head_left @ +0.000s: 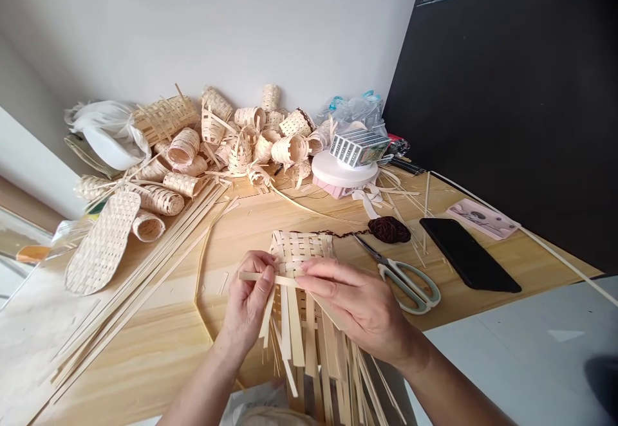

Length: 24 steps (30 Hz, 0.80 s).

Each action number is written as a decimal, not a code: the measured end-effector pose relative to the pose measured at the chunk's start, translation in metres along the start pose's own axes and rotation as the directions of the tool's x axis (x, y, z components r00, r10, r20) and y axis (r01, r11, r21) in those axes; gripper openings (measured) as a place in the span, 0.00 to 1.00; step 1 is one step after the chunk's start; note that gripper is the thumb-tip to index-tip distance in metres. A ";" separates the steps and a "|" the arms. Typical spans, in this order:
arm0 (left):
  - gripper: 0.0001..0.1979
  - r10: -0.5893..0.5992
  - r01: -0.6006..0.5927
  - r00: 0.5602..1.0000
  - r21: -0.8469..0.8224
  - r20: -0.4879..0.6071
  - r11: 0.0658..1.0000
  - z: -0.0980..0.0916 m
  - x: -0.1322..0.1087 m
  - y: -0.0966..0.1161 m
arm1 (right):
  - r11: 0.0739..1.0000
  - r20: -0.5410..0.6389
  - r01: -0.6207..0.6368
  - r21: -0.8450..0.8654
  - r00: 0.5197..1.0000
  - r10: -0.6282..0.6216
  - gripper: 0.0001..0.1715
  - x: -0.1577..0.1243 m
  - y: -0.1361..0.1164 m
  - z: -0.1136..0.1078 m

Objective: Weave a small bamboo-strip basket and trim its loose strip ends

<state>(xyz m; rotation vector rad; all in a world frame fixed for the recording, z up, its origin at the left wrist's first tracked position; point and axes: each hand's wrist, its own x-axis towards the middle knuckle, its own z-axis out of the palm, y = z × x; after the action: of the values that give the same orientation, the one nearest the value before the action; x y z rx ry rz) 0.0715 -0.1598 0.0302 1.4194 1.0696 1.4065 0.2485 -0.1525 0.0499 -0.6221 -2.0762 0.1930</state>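
A partly woven basket (302, 246) of pale flat strips lies before me, its loose strips (297, 329) hanging down past the table's front edge. My left hand (251, 291) pinches a crosswise weaving strip (284, 280) between thumb and fingers at the basket's left side. On the right, my right hand (355, 297) has its fingers closed on the same strip and the basket's edge; its thumb is mostly hidden. Dark brown yarn runs from the basket's far rim to a small yarn ball (389, 229). Scissors (405, 281) with pale green handles lie just right of my right hand.
Several finished woven baskets (290, 149) are heaped along the wall. Long loose strips (140, 284) and a flat woven oval (103, 242) lie at left. A white turntable (344, 170) bears a box. A black phone (468, 253) and pink card (483, 217) lie at right, near a black panel (512, 91).
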 end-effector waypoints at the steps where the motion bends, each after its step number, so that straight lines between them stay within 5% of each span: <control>1: 0.14 -0.004 0.004 1.000 0.000 -0.016 1.000 0.000 0.000 -0.001 | 1.000 -0.004 0.004 0.003 1.000 -0.003 0.15 -0.001 0.000 0.000; 7: 0.06 -0.138 0.131 0.990 -0.168 -0.034 0.977 0.003 -0.005 -0.004 | 0.990 0.133 -0.098 0.105 0.988 0.084 0.13 0.004 -0.001 -0.010; 14: 0.08 -0.118 0.127 0.992 -0.205 0.054 0.971 0.002 -0.003 -0.004 | 0.872 0.275 -0.489 -0.001 0.839 0.471 0.16 0.006 -0.002 -0.028; 24: 0.10 -0.075 0.101 0.981 -0.139 0.179 0.985 0.003 0.002 0.000 | 0.832 0.432 -0.540 -0.125 0.725 0.536 0.17 0.026 -0.006 -0.040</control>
<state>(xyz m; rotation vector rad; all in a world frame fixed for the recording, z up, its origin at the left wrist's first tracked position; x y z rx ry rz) 0.0746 -0.1577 0.0305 1.3439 0.8879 1.2475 0.2675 -0.1489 0.0936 -1.2749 -2.2712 0.7485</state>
